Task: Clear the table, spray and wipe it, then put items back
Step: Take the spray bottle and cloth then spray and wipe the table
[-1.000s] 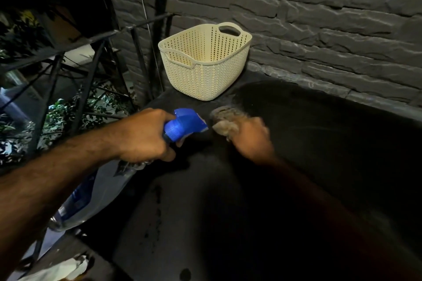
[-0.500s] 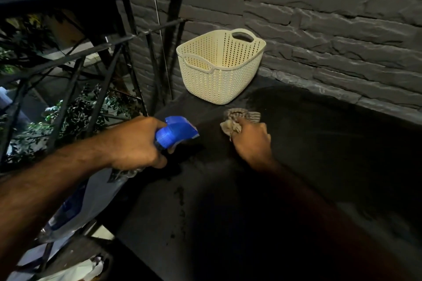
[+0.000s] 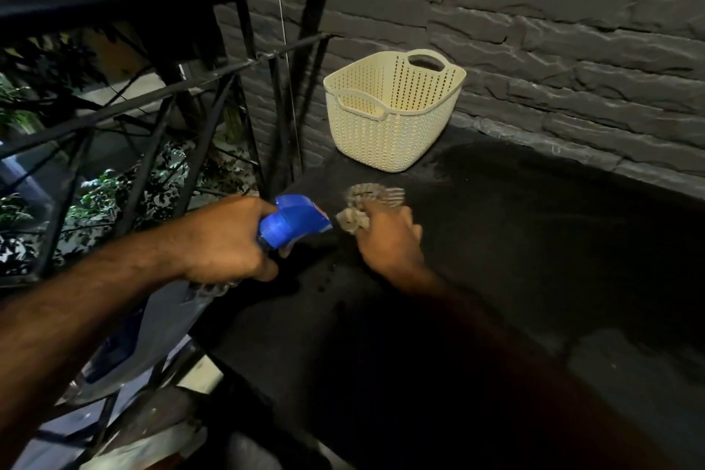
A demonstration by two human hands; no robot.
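Forward — hands (image 3: 225, 238) (image 3: 389, 240) on sprayer (image 3: 295, 221), rag (image 3: 375, 193).

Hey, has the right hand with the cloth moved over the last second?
Yes. The right hand, gripping the cloth, has slid left across the table: it was right of the basket, and now lies straight in front of it.

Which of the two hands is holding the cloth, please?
The right hand, gripping the cloth on the table; the left hand holds the blue spray bottle instead.
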